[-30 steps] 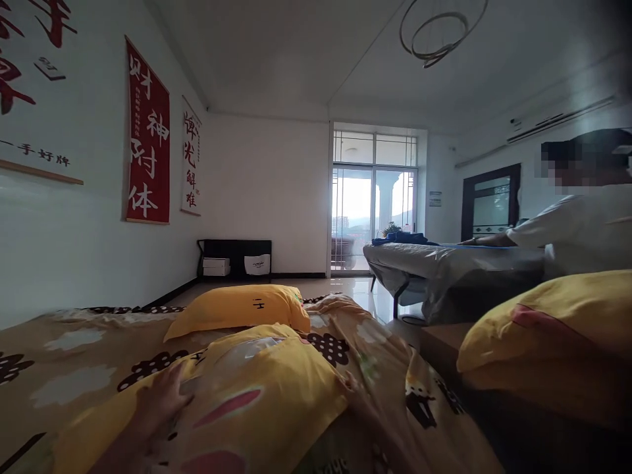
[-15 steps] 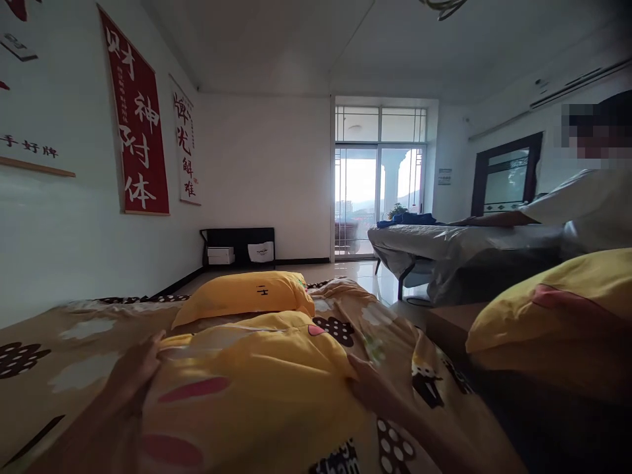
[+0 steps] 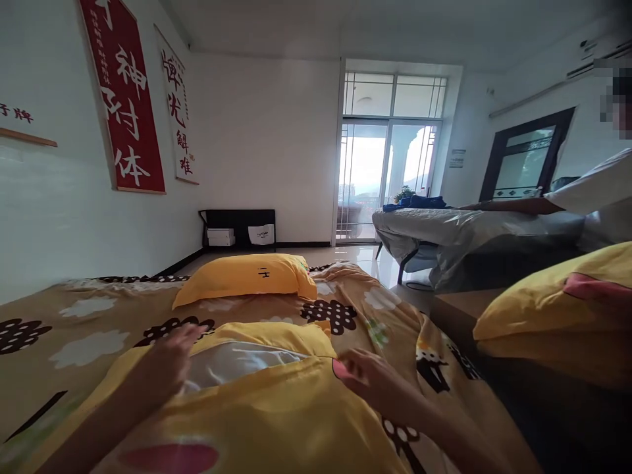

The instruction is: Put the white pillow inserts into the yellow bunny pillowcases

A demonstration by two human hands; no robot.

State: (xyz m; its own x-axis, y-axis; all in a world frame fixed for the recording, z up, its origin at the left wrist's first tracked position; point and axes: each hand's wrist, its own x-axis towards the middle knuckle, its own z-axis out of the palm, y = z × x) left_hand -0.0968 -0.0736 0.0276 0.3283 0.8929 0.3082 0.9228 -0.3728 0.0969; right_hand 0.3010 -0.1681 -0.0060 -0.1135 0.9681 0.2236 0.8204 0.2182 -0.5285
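Observation:
A yellow pillowcase (image 3: 276, 418) with pink patches lies on the bed in front of me. Its far end gapes, and a white pillow (image 3: 232, 362) shows inside. At the left side of that opening, my left hand (image 3: 172, 359) is closed on the pillowcase's edge, fingertips partly hidden. My right hand (image 3: 363, 374) pinches the fabric at the right corner, beside a pink patch. Just beyond the opening rests another yellow pillow (image 3: 247, 276), flat on the bed.
A brown patterned bedsheet (image 3: 93, 329) covers the bed. Another yellow pillow (image 3: 553, 303) sits at the right. Beyond it a person's arm (image 3: 523, 205) reaches over a plastic-covered table (image 3: 444, 220) with blue cloth (image 3: 419, 203). A low black rack (image 3: 239, 227) stands by the far wall.
The pillowcase opening has widened and more white pillow shows. My left hand has shifted right and inward along the edge; my right hand stays near the right corner. The view has tilted down.

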